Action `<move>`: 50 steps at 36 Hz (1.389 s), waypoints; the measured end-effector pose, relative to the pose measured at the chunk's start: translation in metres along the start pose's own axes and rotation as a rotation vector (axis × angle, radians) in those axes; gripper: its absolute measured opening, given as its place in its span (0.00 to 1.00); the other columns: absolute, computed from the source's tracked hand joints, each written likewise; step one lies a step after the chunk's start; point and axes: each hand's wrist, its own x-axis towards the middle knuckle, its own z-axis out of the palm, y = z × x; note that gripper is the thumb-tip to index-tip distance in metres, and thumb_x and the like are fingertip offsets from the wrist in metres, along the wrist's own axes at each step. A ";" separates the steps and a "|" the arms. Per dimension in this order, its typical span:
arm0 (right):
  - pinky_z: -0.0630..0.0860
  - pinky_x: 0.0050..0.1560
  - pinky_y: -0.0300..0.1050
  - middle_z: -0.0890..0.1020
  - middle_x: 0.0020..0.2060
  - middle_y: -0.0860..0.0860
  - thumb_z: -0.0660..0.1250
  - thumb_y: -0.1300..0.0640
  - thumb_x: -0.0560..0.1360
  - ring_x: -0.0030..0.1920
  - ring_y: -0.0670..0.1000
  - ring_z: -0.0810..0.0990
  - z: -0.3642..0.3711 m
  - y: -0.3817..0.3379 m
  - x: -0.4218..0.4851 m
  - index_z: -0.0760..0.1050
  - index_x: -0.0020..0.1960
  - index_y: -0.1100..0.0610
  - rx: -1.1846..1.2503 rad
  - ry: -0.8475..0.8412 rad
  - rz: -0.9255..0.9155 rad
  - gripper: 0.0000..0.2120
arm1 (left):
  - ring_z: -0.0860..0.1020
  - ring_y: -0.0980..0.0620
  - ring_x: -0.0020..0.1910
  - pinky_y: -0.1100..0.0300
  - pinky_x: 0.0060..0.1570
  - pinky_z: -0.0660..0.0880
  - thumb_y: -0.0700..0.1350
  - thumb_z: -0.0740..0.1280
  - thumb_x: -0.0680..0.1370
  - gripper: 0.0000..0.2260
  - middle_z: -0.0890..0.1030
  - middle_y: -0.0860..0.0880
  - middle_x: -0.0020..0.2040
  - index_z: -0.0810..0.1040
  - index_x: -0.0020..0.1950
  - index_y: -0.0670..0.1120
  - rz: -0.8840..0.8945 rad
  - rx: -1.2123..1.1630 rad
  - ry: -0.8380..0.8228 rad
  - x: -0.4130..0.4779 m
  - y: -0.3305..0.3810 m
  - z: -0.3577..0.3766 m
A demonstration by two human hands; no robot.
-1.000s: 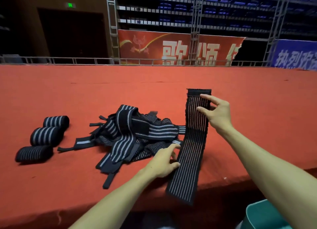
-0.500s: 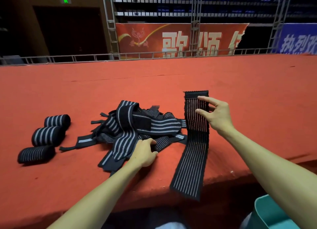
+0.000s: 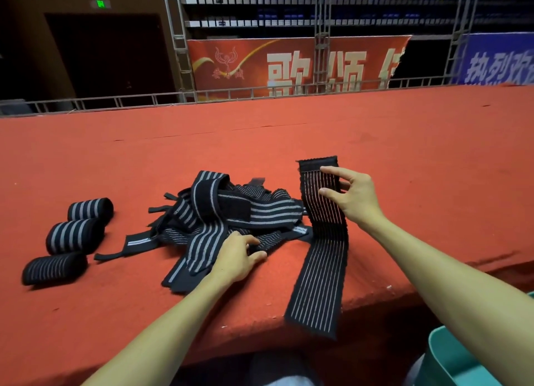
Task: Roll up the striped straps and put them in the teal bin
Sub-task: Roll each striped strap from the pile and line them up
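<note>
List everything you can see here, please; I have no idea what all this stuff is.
rolled straps: three, black with pale stripes, in a row at the left of the surface
loose straps: one tangled pile, count unclear, black with pale stripes, in the middle
flat strap: one, black with thin pale stripes, right of the pile, lower end hanging over the near edge
teal bin: one, teal, bottom right, partly out of view
red surface: one, red, under the straps
banners: two, red and blue, far background
left hand: rests on the pile's near edge
right hand: pinches the flat strap near its top
</note>
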 end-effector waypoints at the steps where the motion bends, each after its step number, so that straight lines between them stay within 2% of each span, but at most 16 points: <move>1: 0.74 0.64 0.42 0.81 0.54 0.44 0.76 0.66 0.70 0.56 0.45 0.80 0.000 0.000 0.000 0.81 0.62 0.55 0.005 -0.001 0.003 0.21 | 0.75 0.52 0.49 0.61 0.57 0.70 0.51 0.73 0.76 0.17 0.73 0.49 0.54 0.81 0.63 0.47 0.018 -0.023 0.012 0.000 -0.001 0.001; 5: 0.74 0.65 0.43 0.81 0.54 0.44 0.76 0.66 0.70 0.56 0.45 0.80 0.000 -0.001 -0.001 0.81 0.62 0.55 -0.005 -0.005 -0.002 0.21 | 0.70 0.60 0.41 0.66 0.53 0.68 0.46 0.71 0.78 0.10 0.71 0.52 0.53 0.83 0.57 0.44 0.097 -0.080 0.053 0.001 -0.005 0.002; 9: 0.74 0.65 0.44 0.81 0.55 0.44 0.76 0.66 0.71 0.57 0.46 0.80 0.000 -0.002 -0.001 0.81 0.62 0.55 -0.012 -0.012 -0.003 0.21 | 0.71 0.57 0.48 0.68 0.53 0.66 0.41 0.69 0.79 0.06 0.72 0.51 0.52 0.83 0.53 0.40 0.157 -0.115 0.112 0.004 -0.005 0.005; 12: 0.75 0.64 0.44 0.81 0.54 0.44 0.76 0.66 0.70 0.56 0.47 0.81 -0.001 -0.003 -0.001 0.81 0.61 0.54 -0.004 -0.014 -0.006 0.21 | 0.71 0.53 0.52 0.63 0.55 0.65 0.39 0.67 0.80 0.03 0.76 0.50 0.51 0.81 0.50 0.41 0.216 -0.100 0.168 0.008 -0.001 0.004; 14: 0.76 0.62 0.42 0.81 0.54 0.44 0.76 0.67 0.70 0.55 0.45 0.81 -0.001 -0.004 -0.001 0.81 0.61 0.54 0.001 -0.013 -0.015 0.21 | 0.72 0.54 0.46 0.62 0.50 0.67 0.39 0.66 0.80 0.03 0.78 0.50 0.45 0.79 0.48 0.41 0.249 -0.120 0.173 0.010 0.002 -0.001; 16: 0.76 0.61 0.40 0.82 0.54 0.44 0.76 0.67 0.70 0.54 0.45 0.82 -0.001 -0.003 -0.001 0.81 0.61 0.55 0.000 -0.010 -0.028 0.20 | 0.73 0.59 0.39 0.68 0.43 0.67 0.40 0.65 0.81 0.03 0.78 0.52 0.40 0.77 0.48 0.42 0.261 -0.175 0.149 0.011 0.005 -0.007; 21: 0.72 0.56 0.25 0.82 0.54 0.44 0.76 0.66 0.70 0.54 0.45 0.82 0.000 -0.001 0.001 0.81 0.61 0.54 -0.003 -0.013 -0.027 0.21 | 0.75 0.66 0.39 0.71 0.42 0.68 0.39 0.66 0.80 0.03 0.76 0.59 0.38 0.77 0.46 0.44 0.304 -0.259 0.206 0.018 0.010 -0.020; 24: 0.71 0.54 0.23 0.83 0.54 0.45 0.76 0.66 0.70 0.54 0.44 0.82 0.001 -0.003 -0.001 0.82 0.61 0.53 0.003 -0.009 -0.033 0.21 | 0.75 0.66 0.39 0.72 0.43 0.69 0.39 0.66 0.80 0.05 0.77 0.58 0.38 0.76 0.45 0.46 0.267 -0.337 0.305 0.025 0.017 -0.032; 26: 0.70 0.53 0.22 0.82 0.55 0.45 0.76 0.66 0.70 0.54 0.44 0.81 0.003 -0.005 -0.002 0.82 0.61 0.54 0.004 -0.004 -0.039 0.20 | 0.76 0.63 0.39 0.70 0.44 0.70 0.39 0.67 0.80 0.05 0.78 0.57 0.38 0.76 0.45 0.48 0.238 -0.375 0.344 0.028 0.023 -0.041; 30: 0.70 0.53 0.23 0.82 0.54 0.43 0.76 0.65 0.71 0.54 0.38 0.79 0.006 -0.012 -0.002 0.82 0.61 0.54 0.005 0.037 -0.065 0.20 | 0.77 0.57 0.38 0.56 0.44 0.75 0.39 0.67 0.80 0.08 0.79 0.55 0.37 0.76 0.42 0.50 0.201 -0.480 0.411 0.033 0.032 -0.060; 35: 0.72 0.54 0.26 0.81 0.53 0.42 0.77 0.65 0.70 0.56 0.37 0.78 0.017 -0.032 0.007 0.82 0.60 0.54 0.018 0.142 -0.121 0.19 | 0.75 0.61 0.34 0.46 0.40 0.77 0.41 0.66 0.81 0.10 0.78 0.56 0.36 0.75 0.40 0.51 0.199 -0.613 0.480 0.033 0.053 -0.082; 39: 0.73 0.55 0.27 0.83 0.53 0.44 0.78 0.64 0.69 0.54 0.38 0.79 0.027 -0.060 0.017 0.82 0.60 0.54 0.069 0.193 -0.173 0.20 | 0.80 0.63 0.42 0.56 0.46 0.78 0.38 0.66 0.80 0.10 0.82 0.57 0.47 0.75 0.42 0.50 0.296 -0.661 0.484 0.029 0.077 -0.097; 44: 0.80 0.57 0.44 0.84 0.53 0.44 0.80 0.62 0.67 0.52 0.44 0.84 0.032 -0.090 0.026 0.82 0.60 0.52 0.171 0.192 -0.161 0.23 | 0.82 0.53 0.53 0.51 0.49 0.81 0.39 0.67 0.80 0.10 0.81 0.56 0.54 0.75 0.45 0.54 0.418 -0.682 0.458 0.025 0.095 -0.106; 46: 0.80 0.56 0.43 0.84 0.52 0.43 0.80 0.61 0.67 0.51 0.42 0.84 0.032 -0.097 0.027 0.82 0.60 0.51 0.186 0.198 -0.169 0.23 | 0.80 0.55 0.58 0.56 0.49 0.81 0.39 0.68 0.80 0.08 0.80 0.57 0.58 0.77 0.49 0.53 0.471 -0.664 0.452 0.021 0.101 -0.109; 48: 0.80 0.56 0.44 0.85 0.51 0.44 0.80 0.62 0.67 0.49 0.41 0.84 0.032 -0.103 0.028 0.82 0.60 0.52 0.211 0.193 -0.170 0.23 | 0.76 0.60 0.62 0.69 0.50 0.77 0.39 0.68 0.79 0.08 0.78 0.56 0.62 0.77 0.48 0.53 0.515 -0.625 0.453 0.017 0.105 -0.111; 50: 0.81 0.56 0.46 0.85 0.52 0.46 0.79 0.62 0.67 0.50 0.42 0.84 0.031 -0.106 0.028 0.82 0.60 0.52 0.225 0.186 -0.166 0.22 | 0.75 0.60 0.65 0.70 0.52 0.75 0.41 0.68 0.80 0.08 0.77 0.55 0.64 0.78 0.47 0.54 0.527 -0.640 0.443 0.017 0.106 -0.113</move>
